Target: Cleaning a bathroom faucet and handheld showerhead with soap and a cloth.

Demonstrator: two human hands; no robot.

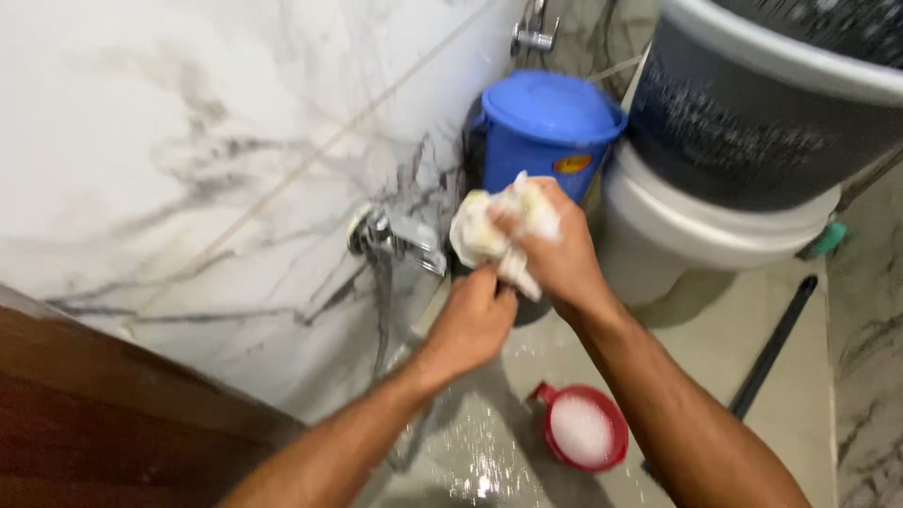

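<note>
Fingers of right hand [555, 254] clamped round wet cloth [494, 230], bunched above left hand [475, 315], itself closed on its lower end; held beside wall tap [390, 235], over red mug [583, 428].

A small oval orange label [572, 164] sits on the blue bucket [536, 150].

Two hands [513, 282], one cloth [489, 230], three buckets [546, 132]

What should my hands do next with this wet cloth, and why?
Probably twist it once more. The right hand grips the bunched white cloth at its top, the left hand pinches its lower end, and both are above the wet floor near the wall tap, so water can drain there.
</note>
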